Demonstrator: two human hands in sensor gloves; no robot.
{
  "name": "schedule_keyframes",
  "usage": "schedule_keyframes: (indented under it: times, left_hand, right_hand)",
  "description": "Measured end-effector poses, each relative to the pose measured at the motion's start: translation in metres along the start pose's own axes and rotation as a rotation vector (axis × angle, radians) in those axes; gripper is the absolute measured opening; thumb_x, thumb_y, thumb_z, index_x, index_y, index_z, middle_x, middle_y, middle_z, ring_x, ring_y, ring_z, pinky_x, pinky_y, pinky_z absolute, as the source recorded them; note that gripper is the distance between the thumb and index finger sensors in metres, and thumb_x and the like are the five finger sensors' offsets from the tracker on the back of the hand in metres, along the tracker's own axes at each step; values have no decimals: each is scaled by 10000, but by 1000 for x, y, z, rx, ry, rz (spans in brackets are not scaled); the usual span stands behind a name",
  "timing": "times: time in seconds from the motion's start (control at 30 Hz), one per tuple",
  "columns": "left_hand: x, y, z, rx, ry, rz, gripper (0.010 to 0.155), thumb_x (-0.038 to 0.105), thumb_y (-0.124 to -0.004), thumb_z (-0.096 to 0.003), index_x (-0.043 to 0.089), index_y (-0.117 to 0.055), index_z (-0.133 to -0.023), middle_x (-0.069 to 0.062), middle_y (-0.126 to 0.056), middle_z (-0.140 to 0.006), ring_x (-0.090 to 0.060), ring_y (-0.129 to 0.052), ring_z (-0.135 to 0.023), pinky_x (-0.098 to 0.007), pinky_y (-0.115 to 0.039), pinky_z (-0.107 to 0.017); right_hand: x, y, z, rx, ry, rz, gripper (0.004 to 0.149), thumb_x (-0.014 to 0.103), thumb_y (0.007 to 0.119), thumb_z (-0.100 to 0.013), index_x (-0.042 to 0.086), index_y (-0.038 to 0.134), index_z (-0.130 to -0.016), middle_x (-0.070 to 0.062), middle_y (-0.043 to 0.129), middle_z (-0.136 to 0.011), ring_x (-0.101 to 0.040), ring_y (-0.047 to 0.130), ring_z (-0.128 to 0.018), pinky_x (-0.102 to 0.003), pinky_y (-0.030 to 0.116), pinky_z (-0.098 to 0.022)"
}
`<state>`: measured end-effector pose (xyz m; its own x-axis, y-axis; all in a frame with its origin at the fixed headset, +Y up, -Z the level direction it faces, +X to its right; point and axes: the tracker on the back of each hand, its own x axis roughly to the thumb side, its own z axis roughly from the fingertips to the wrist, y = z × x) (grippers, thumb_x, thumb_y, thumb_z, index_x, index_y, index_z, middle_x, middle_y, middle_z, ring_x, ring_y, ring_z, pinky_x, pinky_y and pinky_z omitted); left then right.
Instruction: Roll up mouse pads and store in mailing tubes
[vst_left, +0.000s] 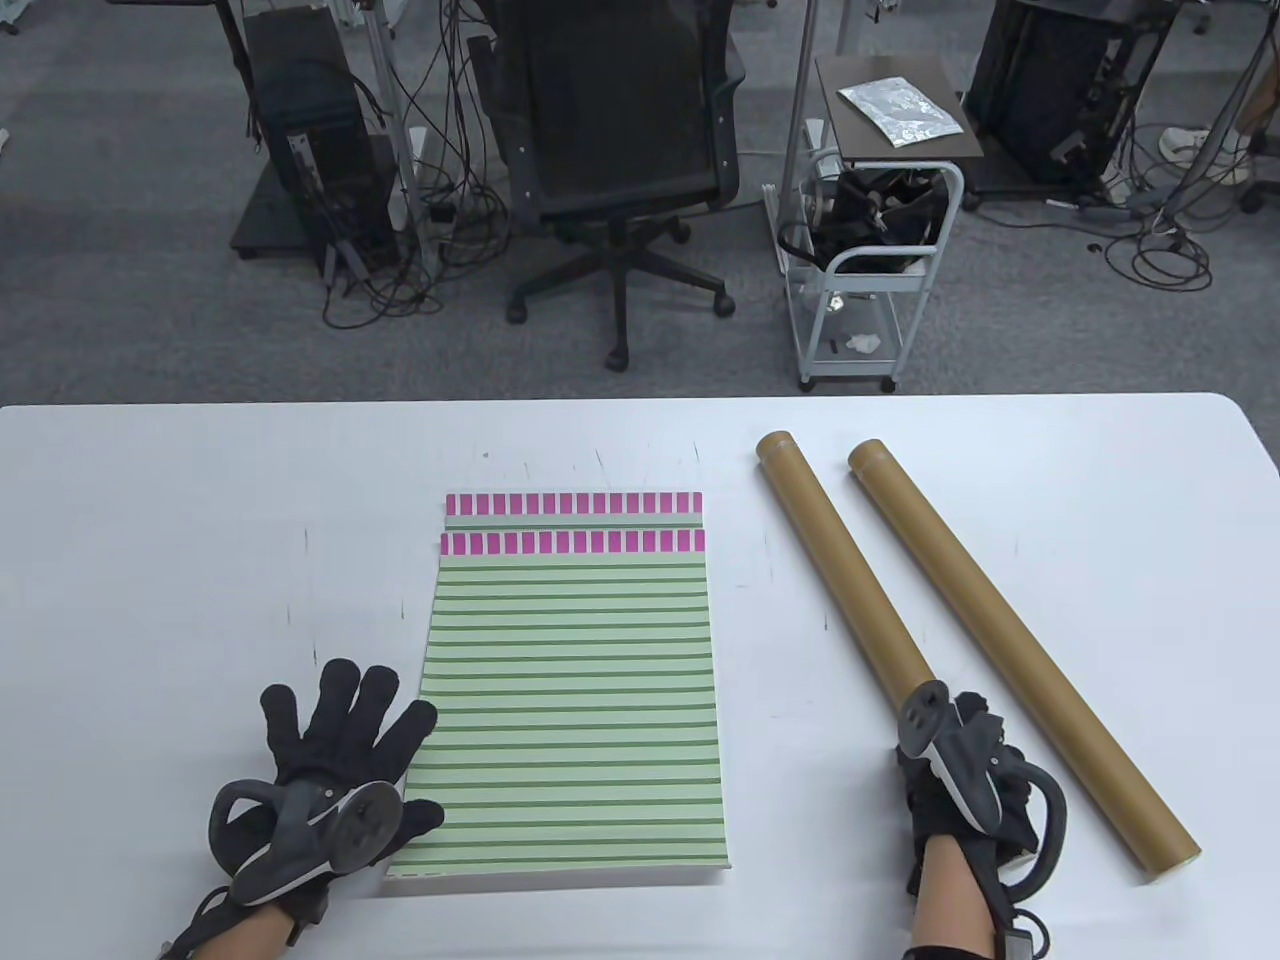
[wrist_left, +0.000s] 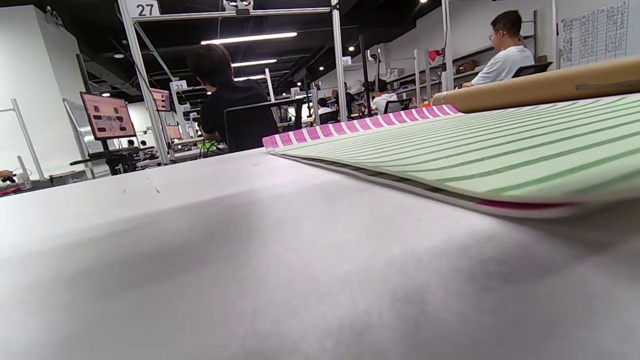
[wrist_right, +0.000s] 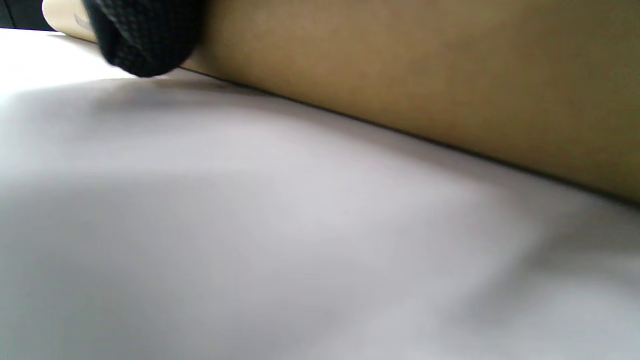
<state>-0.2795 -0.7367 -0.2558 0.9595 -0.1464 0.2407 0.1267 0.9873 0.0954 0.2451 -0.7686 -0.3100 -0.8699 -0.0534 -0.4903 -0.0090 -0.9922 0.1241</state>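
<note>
Our left hand (vst_left: 330, 760) lies flat with fingers spread on the table (vst_left: 150, 560), touching the striped mouse pads' (vst_left: 575, 700) left edge. Right of the pads, our right hand (vst_left: 960, 770) grips the nearer mailing tube (vst_left: 840, 565). Rolling hasn't begun; it likely comes next.

The middle of the worktop (vst_left: 150, 520) is taken up by two stacked striped mouse pads (vst_left: 572, 700), and bare surface is left all along their left side, where the left hand (vst_left: 335, 745) lies flat at the near corner. To the right, a bare strip is left between the pads and the nearer mailing tube (vst_left: 845, 565), narrowing toward the right hand (vst_left: 960, 765). The second tube (vst_left: 1010, 640) lies just beside the first, only a slim channel being left between them.
</note>
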Motion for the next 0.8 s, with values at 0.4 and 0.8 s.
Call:
schedule_keyframes:
  times: [0.4,0.8]
  left_hand:
    - [-10,-3,0,29,115,65,925,801,-440,-313,428,-100,-1089,-73,-39,-1212,-398,-85,-1157,-718,-154,-786]
    - [-48,-1,6,59,187,924,800,723,-514,-396,389,-220,-1061,49,-195,-1205,-222,-285,-1196,-564,-333,-886]
  right_hand:
    - [37,-48,40,-341,-279,-245,868,472,808,-400,169,349,-1072,-13,647,-1007,-274,750,-853,-495,659,-681]
    - [55,-49,60,-406,-544,-117,761,390,888,-357,406,453,-980,129,537,-1029,-211,588,-971,-686,383,-751]
